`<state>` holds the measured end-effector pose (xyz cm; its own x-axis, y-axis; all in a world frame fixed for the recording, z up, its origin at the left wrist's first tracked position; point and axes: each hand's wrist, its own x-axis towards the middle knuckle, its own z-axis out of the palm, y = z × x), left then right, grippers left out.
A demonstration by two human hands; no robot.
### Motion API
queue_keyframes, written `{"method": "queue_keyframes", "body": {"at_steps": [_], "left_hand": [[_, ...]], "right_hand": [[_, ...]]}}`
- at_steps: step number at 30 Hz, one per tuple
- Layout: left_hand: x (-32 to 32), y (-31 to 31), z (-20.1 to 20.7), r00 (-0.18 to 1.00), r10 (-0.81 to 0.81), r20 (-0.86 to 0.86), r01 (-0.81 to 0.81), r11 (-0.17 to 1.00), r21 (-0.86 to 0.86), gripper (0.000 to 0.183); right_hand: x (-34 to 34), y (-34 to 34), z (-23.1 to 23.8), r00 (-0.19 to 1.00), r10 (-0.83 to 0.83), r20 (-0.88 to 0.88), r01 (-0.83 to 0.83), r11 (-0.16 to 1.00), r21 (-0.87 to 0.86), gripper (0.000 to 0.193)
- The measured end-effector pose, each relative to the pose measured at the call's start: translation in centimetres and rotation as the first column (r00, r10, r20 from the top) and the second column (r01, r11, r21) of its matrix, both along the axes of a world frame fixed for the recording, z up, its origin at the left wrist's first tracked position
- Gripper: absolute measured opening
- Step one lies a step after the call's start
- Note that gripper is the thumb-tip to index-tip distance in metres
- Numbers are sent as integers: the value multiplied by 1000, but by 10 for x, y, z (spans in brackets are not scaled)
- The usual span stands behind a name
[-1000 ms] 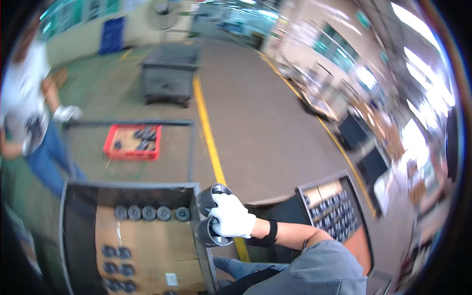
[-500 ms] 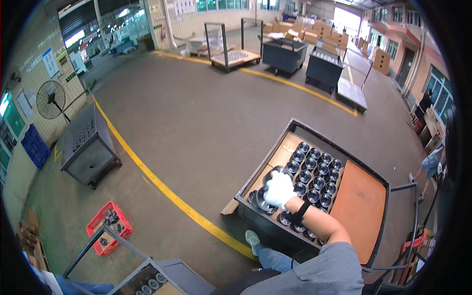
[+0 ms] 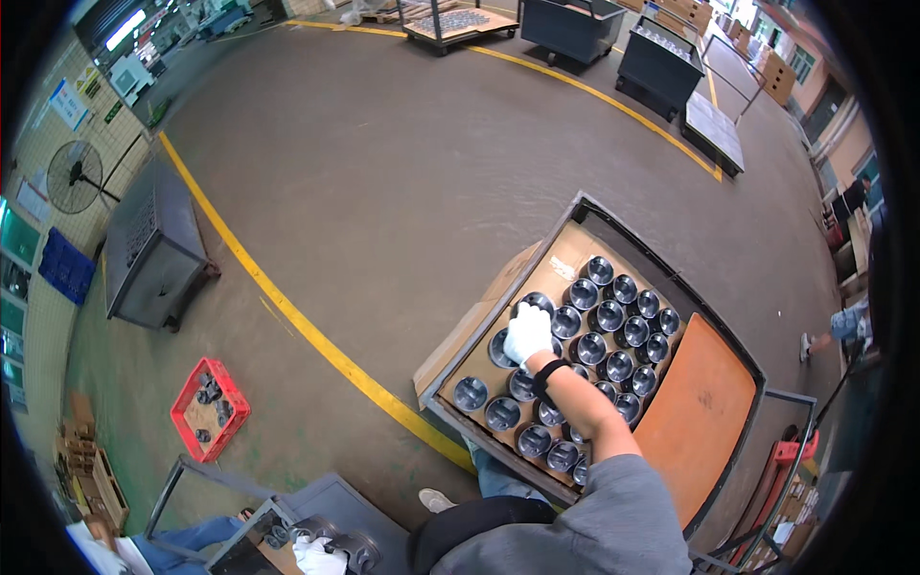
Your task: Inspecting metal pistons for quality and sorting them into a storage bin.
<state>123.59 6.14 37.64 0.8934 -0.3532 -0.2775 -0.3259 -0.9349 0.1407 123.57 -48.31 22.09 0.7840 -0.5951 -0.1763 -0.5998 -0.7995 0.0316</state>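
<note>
My right hand [image 3: 529, 335], in a white glove, is over the left part of a dark wheeled bin. Its fingers curl closed against a dark, cup-shaped metal cylinder [image 3: 536, 304]; a second cylinder [image 3: 501, 348] lies right beside the palm. Several more such cylinders, hollow ends up, stand on the brown cardboard [image 3: 567, 251] in the bin. At the bottom edge my left hand [image 3: 319, 556], also gloved, is closed against grey metal cylinders [image 3: 356, 553] over another cart [image 3: 350, 511]. The picture's edge cuts off its wrist.
An orange-brown board [image 3: 704, 402] covers the bin's right side. A red crate [image 3: 213, 410] with metal parts is on the floor at left. Farther off are a grey bin [image 3: 158, 251], a standing fan [image 3: 75, 177] and dark carts [image 3: 661, 62]. A person in jeans [image 3: 187, 551] is at lower left.
The view has tilted down. My right hand has come down with two cylinders at the bin's left side. More cylinders show at the near left. My left hand has come into view.
</note>
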Motion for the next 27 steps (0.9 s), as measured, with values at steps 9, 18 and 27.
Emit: {"method": "queue_keyframes", "body": {"at_steps": [9, 18, 27], "left_hand": [[28, -30, 31, 981, -128, 143, 128, 992, 13, 16], [107, -98, 39, 938, -340, 69, 342, 939, -32, 20], [212, -187, 7, 734, -677, 55, 680, 732, -53, 30]], "right_hand": [[6, 0, -71, 1000, -3, -18, 5, 994, 110, 25], [9, 8, -165, 952, -280, 121, 243, 937, 252, 25], [21, 19, -133, 758, -629, 171, 451, 695, 560, 29]]}}
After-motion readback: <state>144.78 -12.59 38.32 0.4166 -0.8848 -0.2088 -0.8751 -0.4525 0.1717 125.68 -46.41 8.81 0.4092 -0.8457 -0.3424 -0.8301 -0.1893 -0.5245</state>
